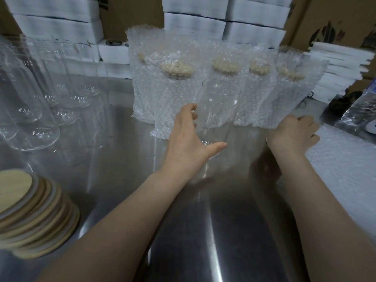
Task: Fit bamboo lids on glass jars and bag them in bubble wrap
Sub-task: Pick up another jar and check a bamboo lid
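Midway across the steel tabletop (203, 220), my left hand (189, 139) has its grip round an upright, lidless glass jar (218, 106), thumb across the front near its base. Bubble-wrapped lidded jars (177, 78) stand just behind. My right hand (295, 133) touches the bubble wrap stack (341, 159); I cannot tell its grip. Bamboo lids (34, 216) lie stacked at near left.

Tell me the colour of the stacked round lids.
Stacked round bamboo lids: light tan, greyish rims; head view.

No writing can be read anywhere. A dark printed mark sits on the cardboard box (327, 33) beyond the table's far right corner, too blurred to read.
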The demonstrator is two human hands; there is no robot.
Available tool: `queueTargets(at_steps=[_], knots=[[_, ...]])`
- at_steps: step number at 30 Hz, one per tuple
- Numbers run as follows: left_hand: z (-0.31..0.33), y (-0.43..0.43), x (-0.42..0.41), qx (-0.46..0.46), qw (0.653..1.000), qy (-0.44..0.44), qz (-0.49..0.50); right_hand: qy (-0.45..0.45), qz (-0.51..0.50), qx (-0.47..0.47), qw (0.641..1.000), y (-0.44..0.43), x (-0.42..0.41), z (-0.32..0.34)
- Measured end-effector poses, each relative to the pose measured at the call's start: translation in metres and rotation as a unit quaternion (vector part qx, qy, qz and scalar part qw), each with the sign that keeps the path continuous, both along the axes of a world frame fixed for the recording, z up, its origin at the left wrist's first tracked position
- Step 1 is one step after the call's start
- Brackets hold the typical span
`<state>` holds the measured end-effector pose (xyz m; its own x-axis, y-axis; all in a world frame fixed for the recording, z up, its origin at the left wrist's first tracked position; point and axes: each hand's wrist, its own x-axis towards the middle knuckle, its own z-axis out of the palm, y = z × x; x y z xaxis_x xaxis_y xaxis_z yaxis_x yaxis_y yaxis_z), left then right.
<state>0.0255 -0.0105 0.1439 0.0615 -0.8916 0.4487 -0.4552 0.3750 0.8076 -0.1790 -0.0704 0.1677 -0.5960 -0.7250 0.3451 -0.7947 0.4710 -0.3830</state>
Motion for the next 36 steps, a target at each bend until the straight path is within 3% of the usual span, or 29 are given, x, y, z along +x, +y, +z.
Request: queueTargets(at_steps=[8,14,18,21,23,30,36], knots=[[0.004,-0.001,0.002,0.004,0.991,-0.104,0.079,0.01,0.021,-0.058,0.998,0.003,-0.001,0.0],[0.003,0.003,-0.002,0.007,0.994,-0.071,0.077,-0.011,0.103,-0.205,0.973,0.007,0.008,0.008],[0.004,0.005,-0.003,-0.008,0.994,-0.055,0.096,-0.181,0.17,-0.263,0.932,0.011,0.028,0.011],[0.005,0.008,-0.004,-0.029,0.994,-0.056,0.095,-0.392,0.229,-0.243,0.857,0.016,0.045,0.012],[0.008,0.01,-0.007,-0.062,0.991,-0.076,0.087,-0.465,0.247,-0.23,0.818,0.02,0.051,0.013],[0.014,0.02,-0.017,-0.263,0.953,-0.129,0.074,-0.516,0.273,-0.255,0.771,0.032,0.06,0.023],[0.017,0.025,-0.02,-0.279,0.938,-0.204,0.04,-0.522,0.344,-0.331,0.707,0.055,0.079,0.033]])
